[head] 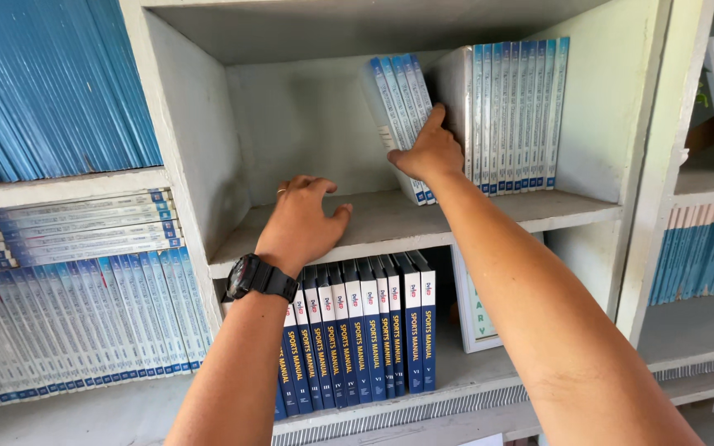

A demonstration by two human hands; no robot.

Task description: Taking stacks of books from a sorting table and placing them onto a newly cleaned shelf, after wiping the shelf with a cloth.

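Observation:
My right hand (431,149) grips a small group of thin blue-and-white books (398,107) that lean to the left on the upper shelf (373,227). To their right stands an upright row of matching books (514,111). My left hand (301,221), with a ring and a black wristwatch (259,277), rests palm down on the bare shelf board near its front edge, fingers spread, holding nothing.
Below the shelf stands a row of dark blue manuals (357,330) beside a white-framed panel (473,310). The left bay holds tilted blue books (51,91) above stacked and upright pale books (76,322). More blue books (704,252) fill the right bay.

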